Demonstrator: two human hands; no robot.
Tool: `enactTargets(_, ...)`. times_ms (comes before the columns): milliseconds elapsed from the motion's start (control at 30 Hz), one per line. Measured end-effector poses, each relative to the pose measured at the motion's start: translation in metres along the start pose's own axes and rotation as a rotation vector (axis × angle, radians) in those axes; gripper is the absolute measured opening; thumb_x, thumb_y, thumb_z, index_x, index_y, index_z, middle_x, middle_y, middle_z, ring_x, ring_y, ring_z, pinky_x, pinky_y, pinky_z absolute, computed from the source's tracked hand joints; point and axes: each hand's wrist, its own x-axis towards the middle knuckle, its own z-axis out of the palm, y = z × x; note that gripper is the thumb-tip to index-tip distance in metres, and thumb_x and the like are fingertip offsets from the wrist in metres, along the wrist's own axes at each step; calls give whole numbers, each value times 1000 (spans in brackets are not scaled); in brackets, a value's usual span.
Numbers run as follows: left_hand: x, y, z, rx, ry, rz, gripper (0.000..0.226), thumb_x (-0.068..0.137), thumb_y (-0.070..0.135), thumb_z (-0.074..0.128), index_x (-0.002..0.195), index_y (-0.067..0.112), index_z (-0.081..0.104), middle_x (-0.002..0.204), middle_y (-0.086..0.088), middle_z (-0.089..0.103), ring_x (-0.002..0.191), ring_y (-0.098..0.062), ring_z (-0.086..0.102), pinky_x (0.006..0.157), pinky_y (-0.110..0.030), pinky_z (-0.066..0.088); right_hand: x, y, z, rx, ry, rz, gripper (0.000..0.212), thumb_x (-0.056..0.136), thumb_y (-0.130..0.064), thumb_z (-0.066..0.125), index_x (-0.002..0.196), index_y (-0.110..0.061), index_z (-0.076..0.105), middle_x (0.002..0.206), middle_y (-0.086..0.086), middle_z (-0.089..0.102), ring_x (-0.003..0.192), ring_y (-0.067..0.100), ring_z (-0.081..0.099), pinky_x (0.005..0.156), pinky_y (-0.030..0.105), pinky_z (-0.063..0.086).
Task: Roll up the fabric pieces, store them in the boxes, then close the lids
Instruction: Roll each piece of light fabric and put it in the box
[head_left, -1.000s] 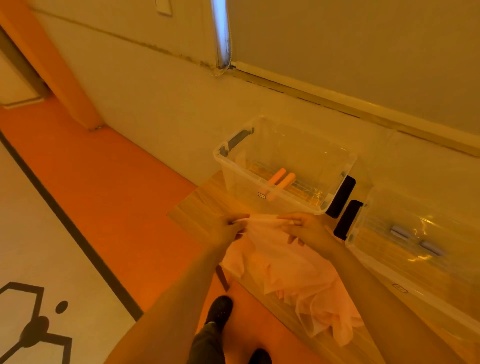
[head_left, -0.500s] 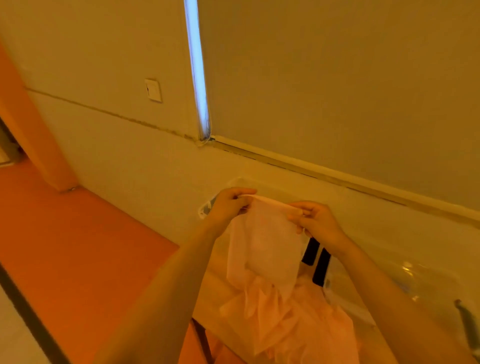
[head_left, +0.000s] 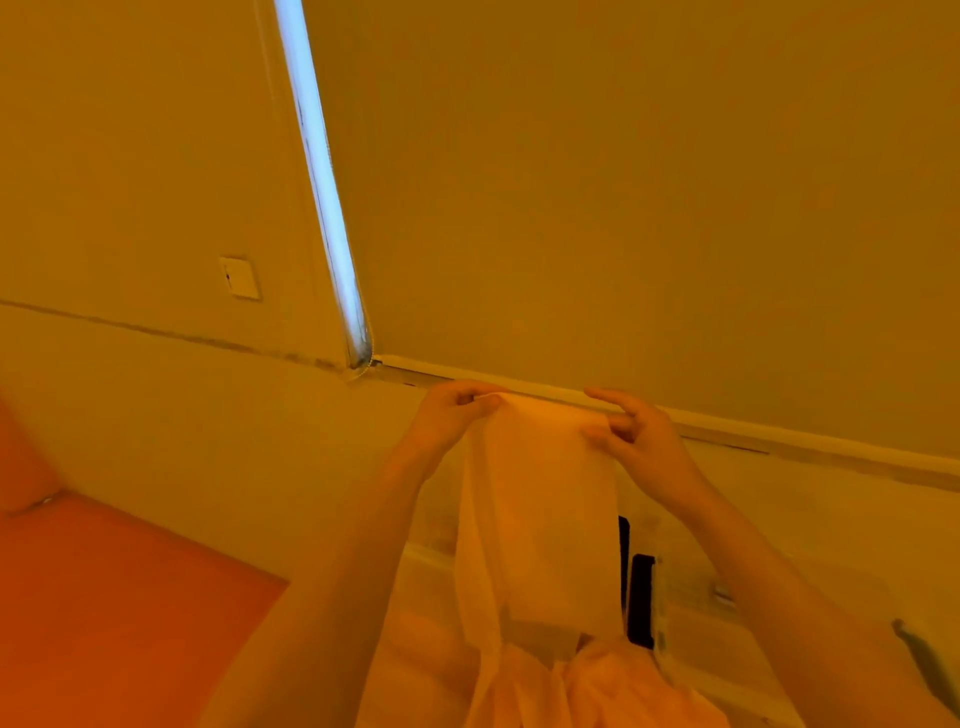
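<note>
Orange floor (head_left: 119, 597) at lower left, pale wall above it with a switch plate (head_left: 240, 277) and a slanting strip of blue-white light (head_left: 322, 176). Left hand (head_left: 449, 415) raised before the wall, fingers curled, pinching one top corner of the sheer peach fabric (head_left: 540, 509). The cloth hangs down in a narrow panel between the forearms, its lower part bunched at the bottom edge (what it lies on is blurred). Right hand (head_left: 636, 436) pinches the other top corner, index finger lifted. Two dark latches (head_left: 640, 597) of clear boxes (head_left: 691, 592) show just right of the hanging cloth.
</note>
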Motion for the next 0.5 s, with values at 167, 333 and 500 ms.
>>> enactTargets(167,29,-2,-4,14,-76,23,18,93,15,59,105,26,68,103,-1,66,94,-15,62,78,-29,51,11,-2,3,8,50,29,30,91,-7,60,105,-33,64,114,-5,64,89,6,65,72,23,56)
enactTargets(333,50,6,-9,94,-137,69,28,93,12,58,117,28,62,73,-1,51,64,-13,44,60,-26,37,9,-8,1,61,102,110,27,89,-5,62,99,-29,68,105,-5,68,82,4,68,66,28,59)
enactTargets(500,56,29,-23,0,-254,148,30,92,13,60,108,38,65,69,-2,52,65,-17,49,64,-33,41,0,-34,-3,182,132,116,25,85,-6,64,103,-22,68,101,-5,70,84,12,70,65,28,60)
